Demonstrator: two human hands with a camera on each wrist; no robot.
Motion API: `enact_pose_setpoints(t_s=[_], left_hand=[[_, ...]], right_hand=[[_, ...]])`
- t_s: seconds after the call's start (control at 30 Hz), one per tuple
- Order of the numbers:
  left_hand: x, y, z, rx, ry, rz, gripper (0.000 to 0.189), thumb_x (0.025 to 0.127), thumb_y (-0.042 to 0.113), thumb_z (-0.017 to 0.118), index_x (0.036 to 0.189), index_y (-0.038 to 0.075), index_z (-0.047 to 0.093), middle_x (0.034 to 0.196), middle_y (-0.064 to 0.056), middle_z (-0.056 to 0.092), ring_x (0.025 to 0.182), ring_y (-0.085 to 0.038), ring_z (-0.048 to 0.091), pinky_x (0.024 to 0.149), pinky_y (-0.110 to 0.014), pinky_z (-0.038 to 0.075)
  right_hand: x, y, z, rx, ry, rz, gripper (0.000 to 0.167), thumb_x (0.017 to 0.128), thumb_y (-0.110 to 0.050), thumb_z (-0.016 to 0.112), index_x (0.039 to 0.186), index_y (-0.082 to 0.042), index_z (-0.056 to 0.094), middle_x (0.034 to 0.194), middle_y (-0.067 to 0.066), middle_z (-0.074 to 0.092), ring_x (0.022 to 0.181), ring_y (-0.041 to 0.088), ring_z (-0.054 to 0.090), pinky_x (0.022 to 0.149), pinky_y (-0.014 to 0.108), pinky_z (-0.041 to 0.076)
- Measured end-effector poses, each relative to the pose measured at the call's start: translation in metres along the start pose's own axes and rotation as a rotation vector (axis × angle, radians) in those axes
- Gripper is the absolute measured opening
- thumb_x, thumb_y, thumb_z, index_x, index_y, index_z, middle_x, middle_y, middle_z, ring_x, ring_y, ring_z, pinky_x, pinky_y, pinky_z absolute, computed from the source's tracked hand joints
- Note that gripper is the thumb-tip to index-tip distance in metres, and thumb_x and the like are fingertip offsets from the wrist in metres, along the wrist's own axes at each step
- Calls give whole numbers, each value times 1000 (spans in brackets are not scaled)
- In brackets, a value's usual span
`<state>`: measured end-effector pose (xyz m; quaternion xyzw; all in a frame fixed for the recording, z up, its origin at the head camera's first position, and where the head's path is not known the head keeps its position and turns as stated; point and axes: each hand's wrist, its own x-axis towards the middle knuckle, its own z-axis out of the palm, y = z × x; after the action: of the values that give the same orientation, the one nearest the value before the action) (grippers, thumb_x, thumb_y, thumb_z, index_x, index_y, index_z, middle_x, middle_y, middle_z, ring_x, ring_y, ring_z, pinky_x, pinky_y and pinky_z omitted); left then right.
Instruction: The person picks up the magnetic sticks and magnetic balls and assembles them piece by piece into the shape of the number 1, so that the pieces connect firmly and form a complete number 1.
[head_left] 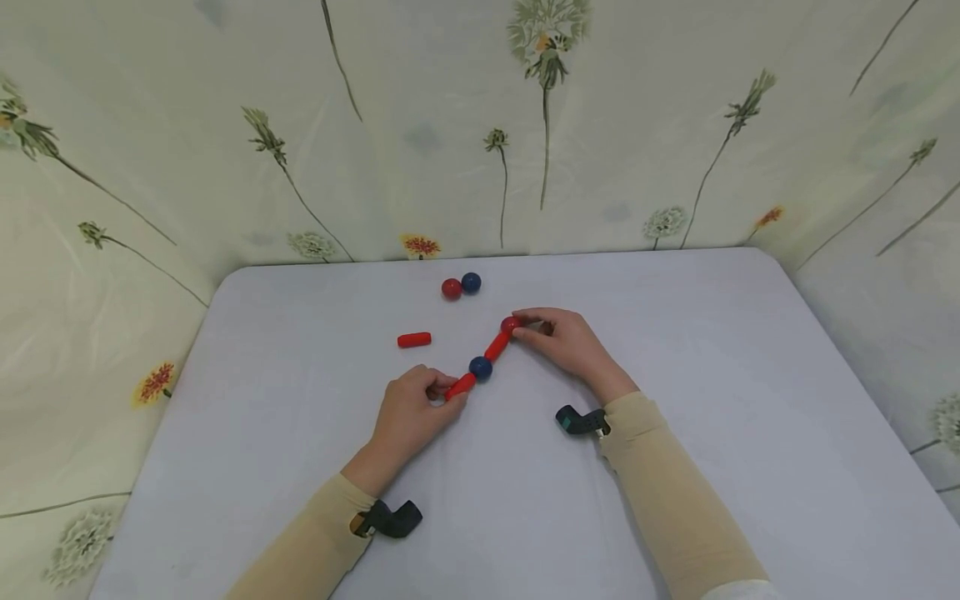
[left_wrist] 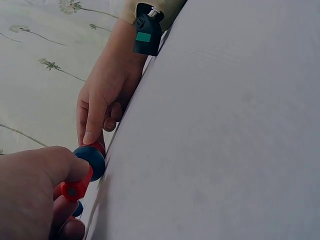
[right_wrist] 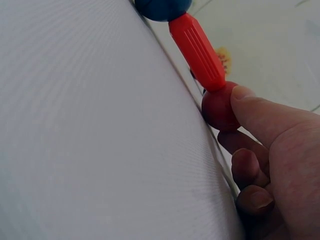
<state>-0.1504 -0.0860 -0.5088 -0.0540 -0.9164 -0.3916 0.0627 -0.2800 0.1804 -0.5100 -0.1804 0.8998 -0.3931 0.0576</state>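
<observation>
A bent chain of red rods and balls lies between my two hands. My left hand (head_left: pixel 411 412) pinches its near red rod (head_left: pixel 461 387) between thumb and fingers. That rod meets a blue ball (head_left: pixel 481 367), and a second ridged red rod (right_wrist: pixel 197 50) runs from there to a red ball (right_wrist: pixel 219 107). My right hand (head_left: pixel 564 340) grips this red ball with its thumb and fingertips; its other fingers are curled below, in the right wrist view. In the left wrist view, the rod's end face (left_wrist: pixel 73 191) points toward the camera.
A loose red rod (head_left: pixel 414 340) lies left of the chain on the white table (head_left: pixel 712 358). Farther back, another red ball (head_left: pixel 452 289) and another blue ball (head_left: pixel 471 283) sit side by side. A flower-printed cloth (head_left: pixel 420 183) hangs behind the table's back edge.
</observation>
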Motion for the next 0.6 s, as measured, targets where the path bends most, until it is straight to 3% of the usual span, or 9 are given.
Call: enact_pose_setpoints(t_s=[0.6], left_hand=[[0,-2,2,12,21,26,22,81,32,81,96,17,73,84,10,61,76,-8,57,67,-27,48]], right_hand=[[1,0,1,11,0,12,41,89,-53,68,125,-33,68,103,-12,67,81,16,56,70,35,48]])
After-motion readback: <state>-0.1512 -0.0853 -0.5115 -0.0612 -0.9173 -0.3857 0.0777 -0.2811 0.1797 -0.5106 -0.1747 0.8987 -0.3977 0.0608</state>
